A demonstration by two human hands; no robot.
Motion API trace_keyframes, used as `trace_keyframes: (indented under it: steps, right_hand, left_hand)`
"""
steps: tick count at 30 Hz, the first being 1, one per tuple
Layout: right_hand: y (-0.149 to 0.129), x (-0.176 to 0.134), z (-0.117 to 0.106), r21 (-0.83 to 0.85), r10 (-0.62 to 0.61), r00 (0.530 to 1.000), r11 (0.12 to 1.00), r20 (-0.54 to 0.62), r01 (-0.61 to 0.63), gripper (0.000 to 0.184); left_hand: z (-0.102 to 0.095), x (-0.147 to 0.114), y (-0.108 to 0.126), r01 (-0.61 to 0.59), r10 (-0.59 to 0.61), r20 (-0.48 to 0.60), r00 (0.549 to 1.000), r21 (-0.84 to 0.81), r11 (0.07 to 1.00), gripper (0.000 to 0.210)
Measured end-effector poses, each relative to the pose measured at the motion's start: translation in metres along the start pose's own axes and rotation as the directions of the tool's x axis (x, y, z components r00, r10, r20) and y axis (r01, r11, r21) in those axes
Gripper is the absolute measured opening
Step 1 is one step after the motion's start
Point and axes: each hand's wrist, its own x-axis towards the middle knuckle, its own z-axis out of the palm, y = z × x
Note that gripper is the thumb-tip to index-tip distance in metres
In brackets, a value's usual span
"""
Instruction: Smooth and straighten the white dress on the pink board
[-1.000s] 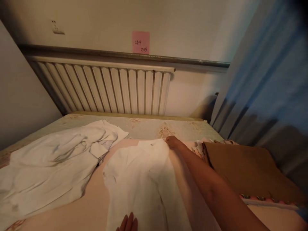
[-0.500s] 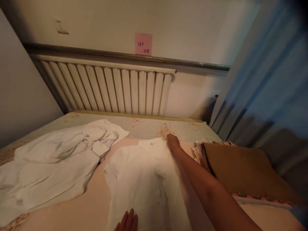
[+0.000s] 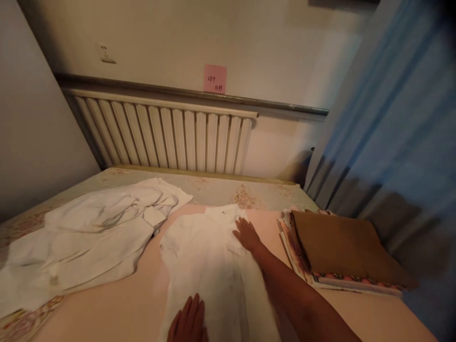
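Observation:
A white shirt (image 3: 210,266) lies spread in front of me on a pink cloth (image 3: 142,304), its collar end away from me. My right hand (image 3: 246,233) rests flat on the shirt's upper right part, below the collar, fingers spread. Low in the picture, my left hand (image 3: 188,320) lies on the lower left part of the shirt with fingers stretched out. Its palm and wrist are cut off by the frame's bottom edge. Neither hand grips the fabric.
A loose heap of white garments (image 3: 103,228) lies to the left. On the right sits a stack of folded cloths with a brown piece (image 3: 342,242) on top. Behind the bed stand a radiator (image 3: 171,137) and a wall with a pink note (image 3: 215,79). A blue curtain (image 3: 399,133) hangs at right.
My right hand has come from a closed hold by the collar's right side down onto the shirt, its fingers now spread. My left hand has slid slightly further onto the shirt. The view has shifted.

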Motion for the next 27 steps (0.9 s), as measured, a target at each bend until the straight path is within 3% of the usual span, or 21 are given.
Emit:
trace_keyframes:
  steps: [3,5,12,17,22,27]
  right_hand:
    - [-0.002,-0.007,-0.014,0.013,0.031,0.999,0.999,0.044,-0.032,0.056]
    - [-0.009,-0.029,-0.020,0.015,0.048,0.998,0.999,0.051,-0.048,0.058]
    - [-0.033,-0.167,-0.003,0.031,-0.099,0.995,0.995,0.016,0.099,0.059]
    - [-0.034,-0.240,0.013,0.043,-0.169,0.984,0.984,-0.050,0.171,0.059]
    - [-0.033,-0.285,0.011,0.031,-0.255,0.967,0.966,-0.030,0.256,0.063]
    - [-0.020,-0.296,0.006,0.025,-0.245,0.967,0.969,-0.061,0.247,0.059]
  left_hand:
    - [-0.011,0.007,0.006,0.047,-0.047,0.025,0.999,-0.004,0.999,0.040]
    - [-0.018,0.011,0.010,0.067,-0.066,0.057,0.996,-0.014,0.998,0.040]
    - [-0.033,0.014,0.016,0.153,-0.137,0.203,0.970,-0.064,0.986,0.041]
    - [-0.034,0.014,0.016,0.142,-0.126,0.208,0.970,-0.063,0.988,0.041]
    - [-0.034,0.015,0.016,0.145,-0.126,0.221,0.967,-0.072,0.987,0.041]
    - [-0.038,0.017,0.017,0.174,-0.150,0.239,0.959,-0.079,0.982,0.042]
